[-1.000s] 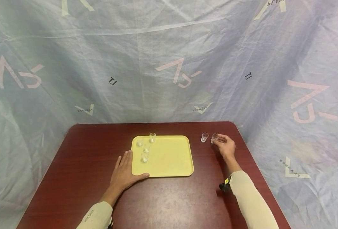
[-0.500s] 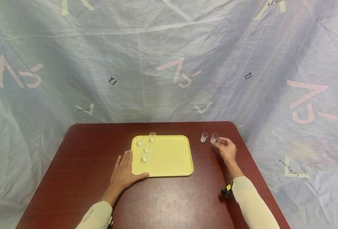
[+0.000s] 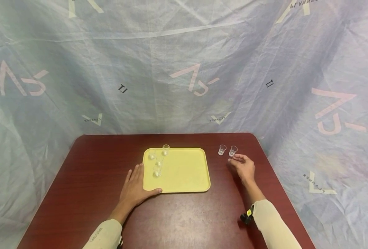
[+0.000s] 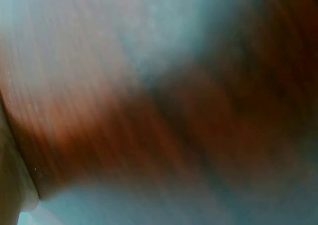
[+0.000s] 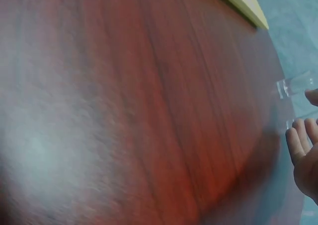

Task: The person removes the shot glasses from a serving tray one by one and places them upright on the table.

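A yellow tray [image 3: 184, 173] lies on the dark red table [image 3: 177, 218]. Several small clear cups [image 3: 157, 159] stand in its far left corner. My left hand [image 3: 136, 185] lies flat on the table, thumb along the tray's near left edge. Two more clear cups [image 3: 222, 149] [image 3: 232, 150] stand on the table right of the tray. My right hand [image 3: 244, 166] hovers just short of them, fingers loosely curled, holding nothing. In the right wrist view, the fingers [image 5: 298, 145] sit near one cup [image 5: 297, 84], and the tray corner [image 5: 246, 9] shows. The left wrist view is a blur of table.
A wrinkled pale blue sheet [image 3: 184, 69] hangs behind and around the table. The table's far right corner [image 3: 254, 136] lies close to the two loose cups. A small black device [image 3: 246, 218] sits at my right wrist.
My right hand let go of the right-hand cup and drew back toward me. That cup now stands on the table beside the other. The left hand has not moved.
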The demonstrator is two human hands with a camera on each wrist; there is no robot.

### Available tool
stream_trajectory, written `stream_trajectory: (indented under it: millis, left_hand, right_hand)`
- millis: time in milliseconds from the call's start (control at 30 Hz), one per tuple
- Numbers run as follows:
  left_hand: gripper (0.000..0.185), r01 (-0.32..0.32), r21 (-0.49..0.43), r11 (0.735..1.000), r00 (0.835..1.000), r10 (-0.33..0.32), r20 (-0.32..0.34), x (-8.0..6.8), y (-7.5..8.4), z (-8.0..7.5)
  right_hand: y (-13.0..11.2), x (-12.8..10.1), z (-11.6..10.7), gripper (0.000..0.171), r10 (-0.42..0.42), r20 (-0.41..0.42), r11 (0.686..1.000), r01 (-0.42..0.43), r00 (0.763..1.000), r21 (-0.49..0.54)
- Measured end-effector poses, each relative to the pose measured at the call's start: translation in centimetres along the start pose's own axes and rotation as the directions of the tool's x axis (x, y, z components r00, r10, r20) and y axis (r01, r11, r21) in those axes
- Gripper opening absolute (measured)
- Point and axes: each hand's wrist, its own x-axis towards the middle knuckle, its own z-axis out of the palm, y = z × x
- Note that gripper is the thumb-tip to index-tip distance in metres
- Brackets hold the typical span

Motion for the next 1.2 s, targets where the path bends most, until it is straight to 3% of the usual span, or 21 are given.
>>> stream_trajectory:
  millis: [600, 1200]
  left_hand:
    - [0.158, -0.01, 0.026, 1.0, 0.999, 0.011, -0.03, -0.1, 0.2, -0.1]
    - [0.158, -0.001, 0.033, 0.999, 1.0, 0.002, -0.002, 0.0, 0.2, -0.1]
  right_hand:
    - [-1.7, -2.9, 2.4, 0.05, -0.049, 0.146, 0.989, 0.028, 0.988, 0.143]
    - [-4.4, -5.1, 6.4, 0.043, -0.106, 0.255, 0.969, 0.042, 0.961, 0.244]
